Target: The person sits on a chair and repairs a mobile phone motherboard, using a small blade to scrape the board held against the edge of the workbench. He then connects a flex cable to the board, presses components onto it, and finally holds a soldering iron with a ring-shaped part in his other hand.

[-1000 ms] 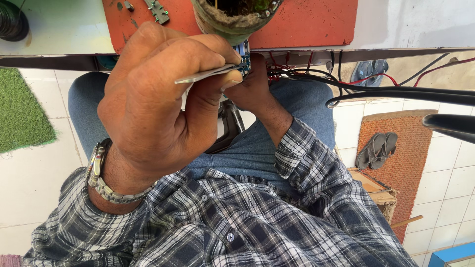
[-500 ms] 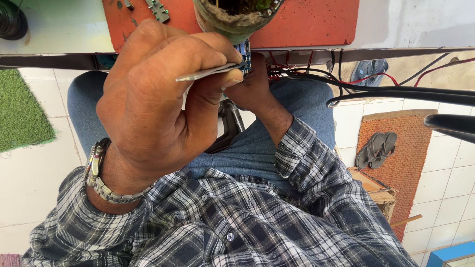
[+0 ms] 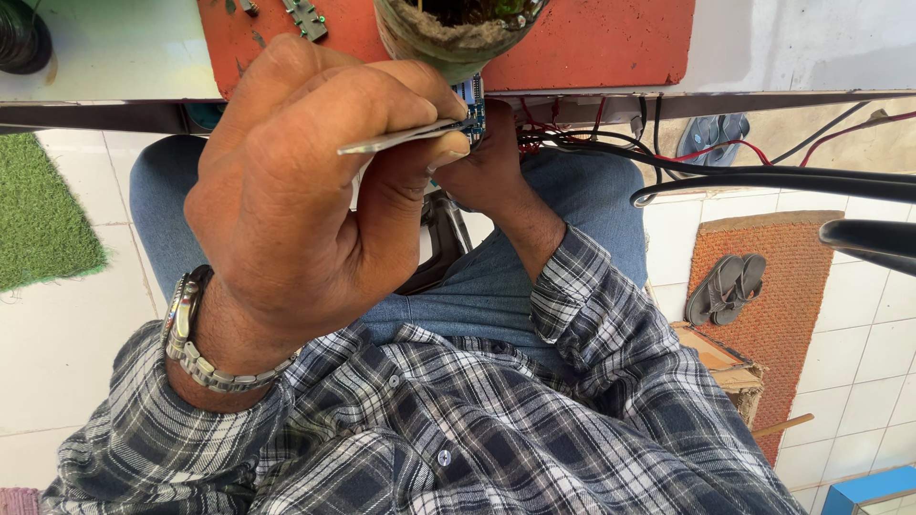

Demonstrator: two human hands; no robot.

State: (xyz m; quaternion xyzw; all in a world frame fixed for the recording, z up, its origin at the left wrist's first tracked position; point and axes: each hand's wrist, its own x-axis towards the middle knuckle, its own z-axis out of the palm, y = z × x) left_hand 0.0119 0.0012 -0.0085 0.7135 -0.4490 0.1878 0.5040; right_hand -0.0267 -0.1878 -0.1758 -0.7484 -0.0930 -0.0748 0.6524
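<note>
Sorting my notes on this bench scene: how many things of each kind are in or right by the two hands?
Tweezers: 1, in the left hand
Small blue circuit board: 1, held by the right hand
Wristwatch: 1
Pot: 1
Total: 4

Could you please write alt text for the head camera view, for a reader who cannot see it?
The left hand pinches metal tweezers against a small blue circuit board that the right hand holds at the edge of a red-topped table, over the person's lap.
</note>
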